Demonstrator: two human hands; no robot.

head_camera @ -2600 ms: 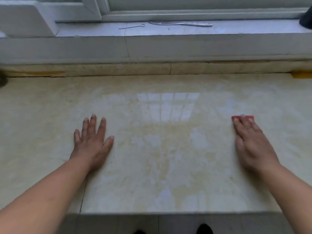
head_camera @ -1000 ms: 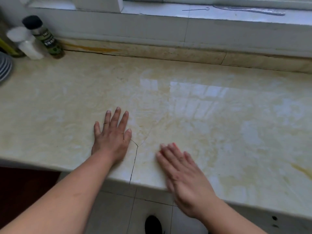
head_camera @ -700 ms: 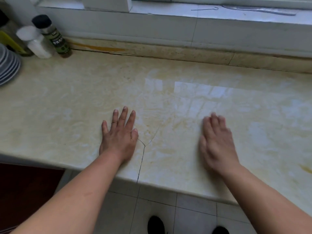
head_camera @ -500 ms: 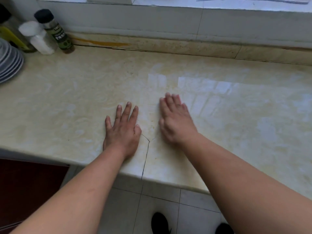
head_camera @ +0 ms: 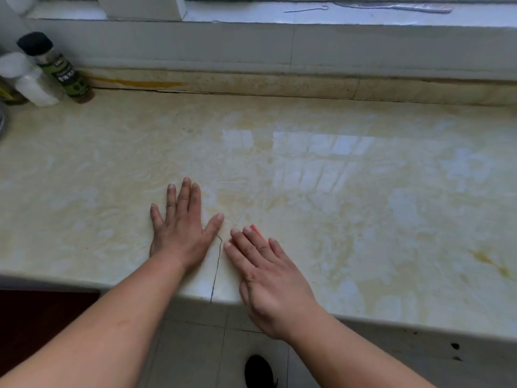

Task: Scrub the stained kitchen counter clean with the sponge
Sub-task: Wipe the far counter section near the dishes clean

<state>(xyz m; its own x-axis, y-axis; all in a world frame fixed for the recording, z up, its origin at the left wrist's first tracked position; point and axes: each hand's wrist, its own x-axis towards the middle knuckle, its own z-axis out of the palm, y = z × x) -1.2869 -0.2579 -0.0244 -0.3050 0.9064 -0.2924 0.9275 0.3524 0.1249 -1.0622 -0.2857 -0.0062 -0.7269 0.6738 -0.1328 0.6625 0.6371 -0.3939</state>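
A thin red sponge (head_camera: 256, 231) shows only as a sliver at the tips of the right hand (head_camera: 270, 278), whose straight, close-set fingers (head_camera: 251, 242) press it flat onto the cream marble table (head_camera: 363, 208); the rest is hidden beneath them. The left hand (head_camera: 179, 231) lies just beside, fingers spread flat.

Left hand (head_camera: 180, 231) flat on the worktop (head_camera: 363, 191) near its front edge. Right hand (head_camera: 268, 273) just right of it, lying over the sponge (head_camera: 256, 231), which sticks out past the fingertips. A crack (head_camera: 216, 267) runs from the front edge back between the two hands. Spice jar (head_camera: 56, 68) and shaker (head_camera: 26, 79) stand side by side at far left back, against the wall. Window ledge (head_camera: 251, 12) behind, above the worktop, with a wire hook (head_camera: 306, 9) lying on it. Shoe (head_camera: 258, 371) on the floor below the front edge.
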